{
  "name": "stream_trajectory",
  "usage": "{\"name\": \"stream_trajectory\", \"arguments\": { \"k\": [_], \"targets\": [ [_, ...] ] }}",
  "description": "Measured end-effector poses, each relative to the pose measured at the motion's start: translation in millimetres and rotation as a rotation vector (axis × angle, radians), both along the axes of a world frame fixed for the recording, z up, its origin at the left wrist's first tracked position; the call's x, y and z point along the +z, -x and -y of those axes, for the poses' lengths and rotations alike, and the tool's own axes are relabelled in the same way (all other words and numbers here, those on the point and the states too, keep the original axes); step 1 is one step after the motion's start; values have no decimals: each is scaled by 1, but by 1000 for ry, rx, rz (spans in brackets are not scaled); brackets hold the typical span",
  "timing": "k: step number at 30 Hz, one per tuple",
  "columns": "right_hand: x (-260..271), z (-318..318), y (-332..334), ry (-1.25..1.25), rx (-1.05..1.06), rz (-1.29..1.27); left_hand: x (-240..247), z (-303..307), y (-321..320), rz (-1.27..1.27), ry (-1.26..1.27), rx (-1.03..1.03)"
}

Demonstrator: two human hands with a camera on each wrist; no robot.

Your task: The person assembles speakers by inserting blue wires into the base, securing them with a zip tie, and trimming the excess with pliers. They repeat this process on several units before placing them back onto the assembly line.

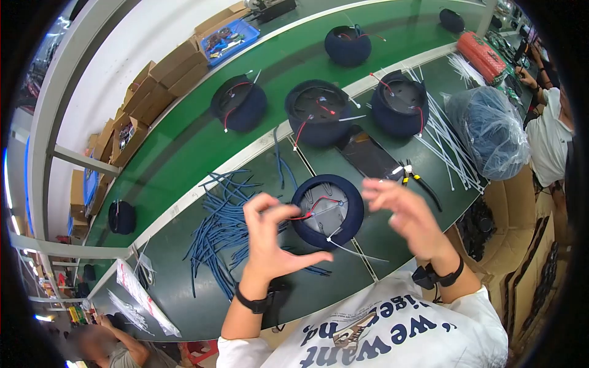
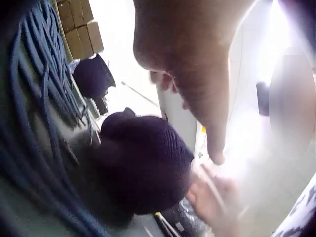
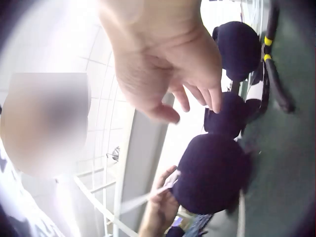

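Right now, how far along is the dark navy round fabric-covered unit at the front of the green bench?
Looks done: grey plate seated in the dark navy round fabric-covered unit, red wire across it, white cable tie threaded in. In hand: left hand curls at the red wire, grip unclear; right hand hovers open. Left, probably: the tie's long tail is uncut; black-handled cutters with yellow bands lie untouched.

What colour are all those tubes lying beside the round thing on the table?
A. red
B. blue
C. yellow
B: the tubes heaped on the green table left of the round cap are blue.
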State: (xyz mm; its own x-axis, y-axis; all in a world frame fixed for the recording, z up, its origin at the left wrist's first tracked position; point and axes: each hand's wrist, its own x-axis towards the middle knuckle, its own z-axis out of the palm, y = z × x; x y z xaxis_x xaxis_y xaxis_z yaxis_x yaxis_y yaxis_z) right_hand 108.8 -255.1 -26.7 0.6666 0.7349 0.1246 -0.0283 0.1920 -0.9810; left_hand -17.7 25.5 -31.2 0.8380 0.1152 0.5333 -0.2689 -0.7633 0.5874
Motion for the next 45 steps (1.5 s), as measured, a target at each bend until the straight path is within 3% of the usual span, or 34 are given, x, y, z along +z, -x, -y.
{"name": "stream_trajectory", "arguments": {
  "k": [1, 4, 5, 6, 11, 20, 23, 26, 32, 36, 37, 40, 45],
  "targets": [
    [-7, 5, -11, 44, -32, 25, 3, -14, -1, -79, -91, -12],
    [-18, -20, -13, 371, 85, 461, -19, -12, -18, -305, 131, -144],
    [-19, -30, -10, 435, 133, 485, -20, -7, -25, -366, 101, -196],
    [-25, -39, -8, 425, 110, 463, -24, 0, -30, -397, 233, -205],
    [-46, -42, -13, 356, 103, 552, -53, -2, -36, -144, 259, -308],
    [-22, -39, -20, 375, 110, 586, -38, -9, -36, -175, 147, -305],
    [-32, -44, -28, 373, 129, 670, -38, -9, -37, -110, 117, -307],
    [-35, -45, -27, 378, 97, 696, -34, -9, -36, -112, -74, -292],
    [-25, -43, -27, 469, 69, 888, -18, -13, -35, -214, -80, -351],
    [-36, -30, -29, 199, 138, 396, -29, -32, -37, -291, 475, -481],
    [-38, -33, -23, 100, 115, 155, -26, -29, -36, -322, 446, -476],
    [-31, -42, -13, 308, 84, 492, -38, -11, -38, -311, 475, -412],
    [-27, -42, 7, 318, -53, 501, -42, 7, -38, -203, 407, -260]
  ]
}}
